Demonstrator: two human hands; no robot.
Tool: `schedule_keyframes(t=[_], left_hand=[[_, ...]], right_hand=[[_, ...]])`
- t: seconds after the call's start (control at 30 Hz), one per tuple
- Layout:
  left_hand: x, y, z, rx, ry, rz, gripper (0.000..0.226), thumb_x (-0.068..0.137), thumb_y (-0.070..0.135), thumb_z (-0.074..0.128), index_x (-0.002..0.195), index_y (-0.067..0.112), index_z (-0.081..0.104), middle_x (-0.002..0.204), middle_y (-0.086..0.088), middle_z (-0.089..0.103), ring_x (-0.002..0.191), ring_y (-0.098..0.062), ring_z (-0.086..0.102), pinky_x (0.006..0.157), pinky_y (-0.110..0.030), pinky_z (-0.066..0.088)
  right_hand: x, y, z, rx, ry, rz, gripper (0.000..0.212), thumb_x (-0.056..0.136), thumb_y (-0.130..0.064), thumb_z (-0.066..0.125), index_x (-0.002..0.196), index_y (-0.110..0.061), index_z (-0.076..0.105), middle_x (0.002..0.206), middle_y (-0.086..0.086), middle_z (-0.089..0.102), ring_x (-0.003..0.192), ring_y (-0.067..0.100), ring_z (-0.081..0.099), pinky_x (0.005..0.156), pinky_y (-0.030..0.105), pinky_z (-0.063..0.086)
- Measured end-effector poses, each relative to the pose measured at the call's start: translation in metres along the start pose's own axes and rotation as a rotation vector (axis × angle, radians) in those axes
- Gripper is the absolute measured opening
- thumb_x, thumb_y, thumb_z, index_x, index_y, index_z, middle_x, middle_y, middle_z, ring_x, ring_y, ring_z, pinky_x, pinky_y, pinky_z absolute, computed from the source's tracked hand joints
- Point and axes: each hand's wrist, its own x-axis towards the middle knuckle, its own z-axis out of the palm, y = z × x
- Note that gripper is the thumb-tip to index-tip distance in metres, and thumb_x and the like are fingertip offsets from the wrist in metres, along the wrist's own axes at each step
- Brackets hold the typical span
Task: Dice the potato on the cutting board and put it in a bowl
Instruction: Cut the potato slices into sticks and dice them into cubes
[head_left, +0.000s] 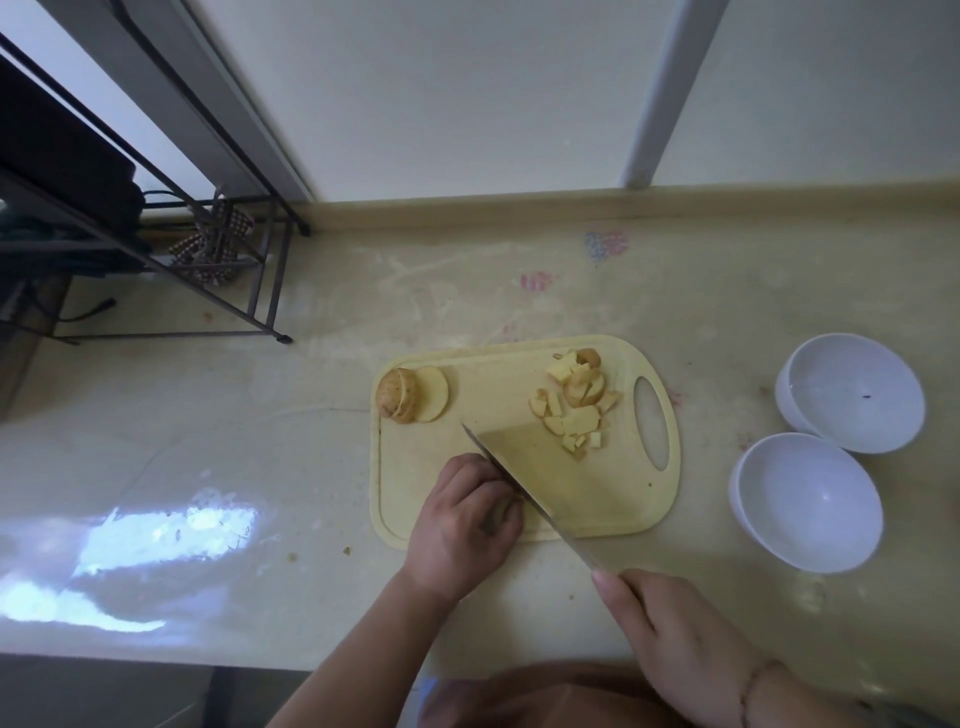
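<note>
a: where's the potato relative to each grip?

b: three lots on the cutting board (618, 501). the left hand (460, 525) sits at the board's near left part, fingers curled down over a potato piece (503, 512) that barely shows under them, so that grip is pinching the piece against the board. the cleaver (540, 475) blade stands just beside those fingers on their right, tilted, its edge running from near the board's middle back toward the person.

a: and the right hand?

b: the right hand (670, 631) is off the board's near edge, over the counter (260, 441). its grip is wrapped round the cleaver's handle, which is hidden inside the fist.

a: the rest of the potato?

b: a pile of diced potato (574, 402) lies at the far right of the board, next to the handle hole (652, 423) and just beyond the blade's far corner. the uncut potato end (399, 400), skin on, with loose slices leaning on it, sits at the far left corner, well apart from both hands.

a: surface and room?

b: pale, glossy counter with smears and faint pink marks, bright glare at the left. white wall panels behind. a dark metal rack (218, 260) stands at the far left with a woven item under it.

a: edges, space to move?

b: two white bowls (810, 499), touching or nearly so, stand right of the board, apart from it with bare counter between. the counter's front edge runs just below the wrists.
</note>
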Motion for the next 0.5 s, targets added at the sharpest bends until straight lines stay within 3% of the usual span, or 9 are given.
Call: schedule_keyframes(t=[0.17, 0.37, 0.5], left_hand=[[0.001, 0.0, -0.001, 0.006, 0.005, 0.017, 0.009, 0.077, 0.004, 0.081, 0.083, 0.002, 0.074, 0.088, -0.006, 0.065, 0.09, -0.022, 0.062, 0.08, -0.031, 0.054], [0.002, 0.003, -0.003, 0.012, -0.007, -0.002, 0.007, 0.078, 0.003, 0.078, 0.08, 0.002, 0.072, 0.086, -0.007, 0.063, 0.09, -0.023, 0.06, 0.08, -0.031, 0.052], [-0.003, 0.009, -0.014, -0.029, 0.036, -0.019, 0.009, 0.078, -0.001, 0.061, 0.08, 0.0, 0.07, 0.092, -0.005, 0.062, 0.092, -0.023, 0.059, 0.078, -0.035, 0.052]], right_hand=[[0.023, -0.019, 0.0, 0.02, 0.015, -0.05, 0.064, 0.08, -0.072, 0.014, 0.059, -0.016, 0.037, 0.052, 0.001, 0.041, 0.05, 0.01, 0.04, 0.056, 0.024, 0.036], [0.013, -0.003, -0.009, 0.02, 0.057, -0.065, 0.065, 0.078, -0.073, 0.018, 0.058, -0.016, 0.039, 0.052, 0.002, 0.047, 0.053, 0.011, 0.045, 0.059, 0.027, 0.038], [0.009, 0.0, -0.01, -0.055, 0.046, -0.069, 0.068, 0.075, -0.078, 0.017, 0.059, -0.018, 0.042, 0.053, -0.002, 0.053, 0.056, 0.011, 0.05, 0.062, 0.028, 0.041]])
